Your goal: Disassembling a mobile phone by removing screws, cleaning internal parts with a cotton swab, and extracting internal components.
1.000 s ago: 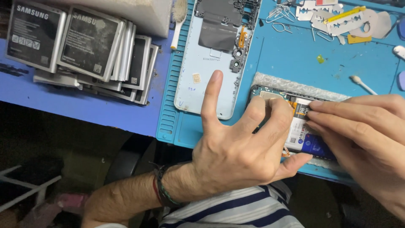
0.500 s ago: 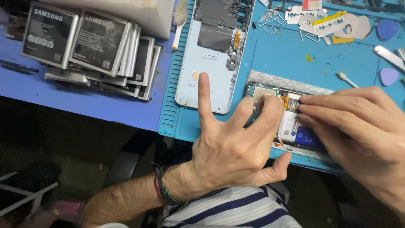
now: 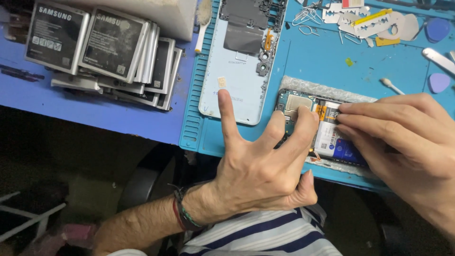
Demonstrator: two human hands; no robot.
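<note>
Opened phone [image 3: 327, 135] on mat [image 3: 322, 71], back cover [image 3: 237, 71] left, batteries [image 3: 99, 47] farther left

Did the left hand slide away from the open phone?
No. The left hand stays on the open phone, index finger touching the pale back cover; only the camera shifted.

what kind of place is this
Most likely a phone repair bench. An opened phone with its battery exposed lies under both hands on a blue work mat, a removed back cover sits beside it, and a stack of spare batteries lies nearby.
</note>
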